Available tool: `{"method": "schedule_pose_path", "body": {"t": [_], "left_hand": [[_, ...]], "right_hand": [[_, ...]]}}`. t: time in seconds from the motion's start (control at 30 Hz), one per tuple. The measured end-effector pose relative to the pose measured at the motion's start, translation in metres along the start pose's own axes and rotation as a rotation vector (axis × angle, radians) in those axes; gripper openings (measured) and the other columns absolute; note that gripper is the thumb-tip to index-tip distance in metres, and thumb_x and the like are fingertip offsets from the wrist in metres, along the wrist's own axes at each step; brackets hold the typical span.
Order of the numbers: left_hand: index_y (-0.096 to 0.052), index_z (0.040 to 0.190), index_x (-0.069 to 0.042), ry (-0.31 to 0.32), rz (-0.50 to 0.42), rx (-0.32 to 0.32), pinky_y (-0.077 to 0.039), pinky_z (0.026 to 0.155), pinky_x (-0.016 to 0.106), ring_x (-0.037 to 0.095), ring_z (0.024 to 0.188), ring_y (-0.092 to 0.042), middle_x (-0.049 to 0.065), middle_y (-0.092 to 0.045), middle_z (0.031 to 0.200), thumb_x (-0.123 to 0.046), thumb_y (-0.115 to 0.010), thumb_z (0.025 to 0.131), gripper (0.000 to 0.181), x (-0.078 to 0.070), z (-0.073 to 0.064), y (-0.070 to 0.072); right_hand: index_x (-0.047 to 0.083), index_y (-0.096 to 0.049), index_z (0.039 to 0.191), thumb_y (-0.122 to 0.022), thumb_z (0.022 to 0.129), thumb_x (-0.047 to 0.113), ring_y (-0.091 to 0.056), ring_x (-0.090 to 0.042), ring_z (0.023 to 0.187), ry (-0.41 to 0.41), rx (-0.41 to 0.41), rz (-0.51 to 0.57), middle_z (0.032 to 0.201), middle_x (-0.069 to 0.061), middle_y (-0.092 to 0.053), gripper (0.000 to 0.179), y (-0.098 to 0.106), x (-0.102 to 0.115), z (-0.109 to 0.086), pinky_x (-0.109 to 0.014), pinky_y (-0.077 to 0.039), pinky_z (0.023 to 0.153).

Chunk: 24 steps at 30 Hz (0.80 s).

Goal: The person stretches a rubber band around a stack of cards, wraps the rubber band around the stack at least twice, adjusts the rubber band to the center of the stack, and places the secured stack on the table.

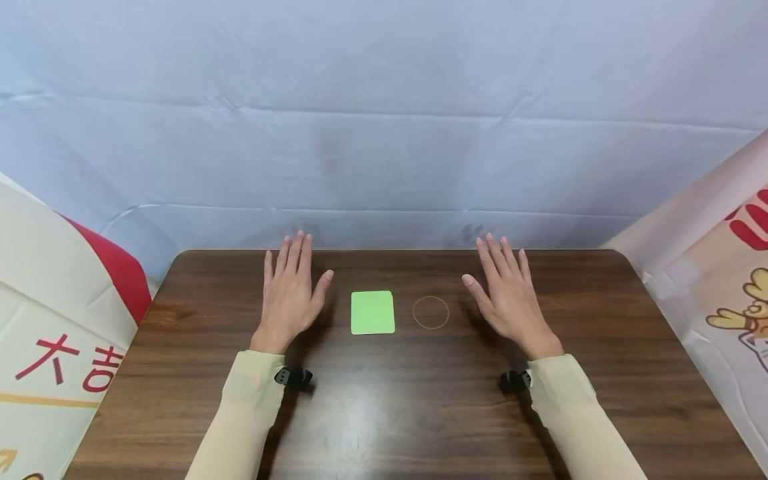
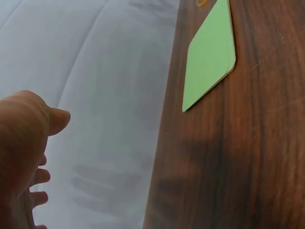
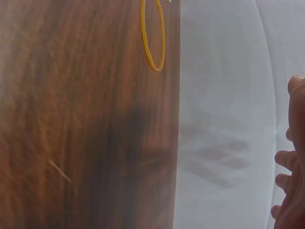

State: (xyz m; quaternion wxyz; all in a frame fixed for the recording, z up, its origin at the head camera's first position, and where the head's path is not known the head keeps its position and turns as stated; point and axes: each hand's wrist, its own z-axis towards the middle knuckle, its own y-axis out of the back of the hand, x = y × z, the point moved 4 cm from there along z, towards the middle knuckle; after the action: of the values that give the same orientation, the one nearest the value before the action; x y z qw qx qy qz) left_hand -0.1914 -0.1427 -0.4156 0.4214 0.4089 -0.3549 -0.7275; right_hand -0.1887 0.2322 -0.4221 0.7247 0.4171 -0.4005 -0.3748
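Note:
A thin stack of light green square cards [image 1: 373,313] with rounded corners lies flat near the middle of the table. Just right of it is a yellow rubber band [image 1: 448,313], spread in a loose ring. My left hand [image 1: 289,297] is held palm down left of the cards, fingers straight, holding nothing. On the other side, right of the rubber band, my right hand [image 1: 509,300] has its fingers extended and thumb apart, also holding nothing. The left wrist view shows the green cards [image 2: 209,57] edge-on; the right wrist view shows the rubber band [image 3: 162,47].
The dark wooden table [image 1: 408,427] ends at a far edge just below the fingertips. Behind it hangs a pale cloth [image 1: 384,153]. Printed cloths stand at the left [image 1: 54,333] and right sides. Both wrists wear black straps with small devices.

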Motion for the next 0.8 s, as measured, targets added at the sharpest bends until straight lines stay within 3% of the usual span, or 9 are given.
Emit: {"method": "schedule_pose_path", "body": {"t": [0.2,0.37,0.6,0.8], "left_hand": [[-0.029,0.157,0.000,-0.003,-0.070,0.083,-0.018,0.118,0.061,0.041,0.146,-0.030,0.022,-0.036,0.158,-0.044,-0.056,0.101,0.077,-0.004,-0.004,-0.011],[-0.031,0.157,-0.002,0.023,-0.193,0.228,-0.027,0.113,0.061,0.041,0.141,-0.037,0.023,-0.041,0.153,-0.046,-0.064,0.097,0.081,-0.010,-0.010,-0.025],[-0.040,0.154,-0.006,0.032,-0.283,0.440,-0.031,0.109,0.063,0.040,0.137,-0.040,0.018,-0.047,0.147,-0.047,-0.075,0.089,0.085,-0.018,-0.014,-0.042],[-0.040,0.154,-0.006,0.041,-0.329,0.559,-0.032,0.108,0.060,0.038,0.132,-0.038,0.018,-0.043,0.145,-0.046,-0.082,0.083,0.092,-0.022,-0.016,-0.049]], "right_hand": [[0.008,-0.023,0.161,-0.045,0.108,0.045,-0.013,-0.036,0.153,0.000,0.024,0.055,0.165,-0.018,-0.024,0.069,-0.009,0.005,-0.005,-0.057,-0.005,0.121],[0.006,-0.035,0.157,-0.050,0.106,0.045,-0.032,-0.042,0.144,-0.063,0.096,0.168,0.155,-0.022,-0.040,0.065,-0.018,0.010,-0.013,-0.062,-0.025,0.114],[0.005,-0.062,0.135,-0.066,0.100,0.036,-0.061,-0.033,0.113,-0.124,0.175,0.238,0.123,-0.013,-0.065,0.047,-0.031,0.020,-0.015,-0.057,-0.048,0.092],[0.003,-0.070,0.122,-0.073,0.095,0.028,-0.064,-0.027,0.097,-0.136,0.187,0.243,0.106,-0.009,-0.068,0.036,-0.042,0.025,-0.011,-0.050,-0.051,0.083]]}}
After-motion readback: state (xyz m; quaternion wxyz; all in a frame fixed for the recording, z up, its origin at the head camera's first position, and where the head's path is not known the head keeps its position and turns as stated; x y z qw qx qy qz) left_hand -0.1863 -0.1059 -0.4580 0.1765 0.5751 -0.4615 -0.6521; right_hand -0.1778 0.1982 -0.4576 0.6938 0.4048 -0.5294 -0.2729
